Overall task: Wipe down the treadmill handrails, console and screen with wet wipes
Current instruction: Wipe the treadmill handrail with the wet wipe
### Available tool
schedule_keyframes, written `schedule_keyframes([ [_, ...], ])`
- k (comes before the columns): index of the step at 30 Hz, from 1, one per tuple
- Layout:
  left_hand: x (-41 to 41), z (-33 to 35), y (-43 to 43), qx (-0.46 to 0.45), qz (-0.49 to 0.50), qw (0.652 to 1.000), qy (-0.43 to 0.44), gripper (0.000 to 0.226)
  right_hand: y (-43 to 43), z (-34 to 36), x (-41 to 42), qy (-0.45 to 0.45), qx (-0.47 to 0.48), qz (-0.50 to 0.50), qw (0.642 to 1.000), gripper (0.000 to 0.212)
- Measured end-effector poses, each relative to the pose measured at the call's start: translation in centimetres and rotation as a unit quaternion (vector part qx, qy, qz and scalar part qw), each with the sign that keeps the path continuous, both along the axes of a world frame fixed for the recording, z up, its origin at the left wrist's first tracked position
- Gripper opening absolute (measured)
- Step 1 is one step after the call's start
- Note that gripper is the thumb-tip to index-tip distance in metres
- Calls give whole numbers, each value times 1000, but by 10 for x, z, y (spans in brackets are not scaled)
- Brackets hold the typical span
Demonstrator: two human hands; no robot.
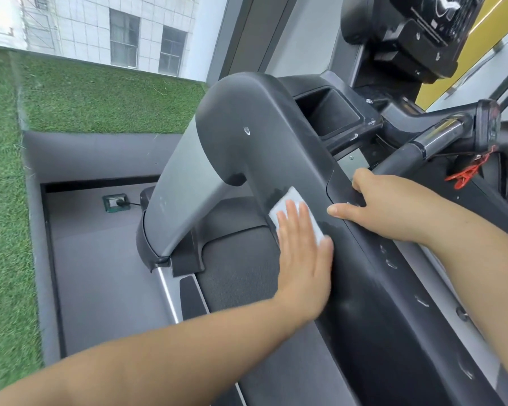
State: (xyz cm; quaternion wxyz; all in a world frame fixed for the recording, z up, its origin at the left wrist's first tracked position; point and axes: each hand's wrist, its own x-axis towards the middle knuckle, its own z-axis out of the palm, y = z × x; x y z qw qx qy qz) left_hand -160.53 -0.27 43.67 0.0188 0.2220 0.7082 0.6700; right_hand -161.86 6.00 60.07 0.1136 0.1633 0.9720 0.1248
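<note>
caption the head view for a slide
Left hand presses a wet wipe flat on the treadmill handrail while right hand grips it.

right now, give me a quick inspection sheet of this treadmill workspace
surface: dark grey plastic handrail, damp streaks near the wipe
job's things: white wet wipe flat on the handrail; black console upper right
clutter: red plastic clip dangling at right
grippers: left hand presses the wipe flat; right hand grips the handrail's top
cables: black cable plugged into green floor socket
surroundings: green artificial turf, window beyond
</note>
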Motion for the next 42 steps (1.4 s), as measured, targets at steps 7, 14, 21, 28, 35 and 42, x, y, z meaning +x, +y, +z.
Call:
schedule_keyframes([
  [7,-35,8,-3,0,-14,1000,-13,57,-1,-1,2,9,10,13,1000,50],
  [14,21,-15,-13,-55,-76,985,143,65,1,-1,1,-1,14,13,1000,52],
  [21,-25,11,-2,-33,-5,999,39,55,2,-4,2,-10,19,19,1000,52],
  [28,1,-6,-7,-61,-39,990,119,63,4,-3,1,-21,19,32,999,44],
  [35,11,1,-3,-48,-26,993,108,61,11,0,0,-10,-24,33,999,38],
  [42,7,-5,2,-31,10,995,98,61,15,-2,8,6,-40,57,998,42],
])
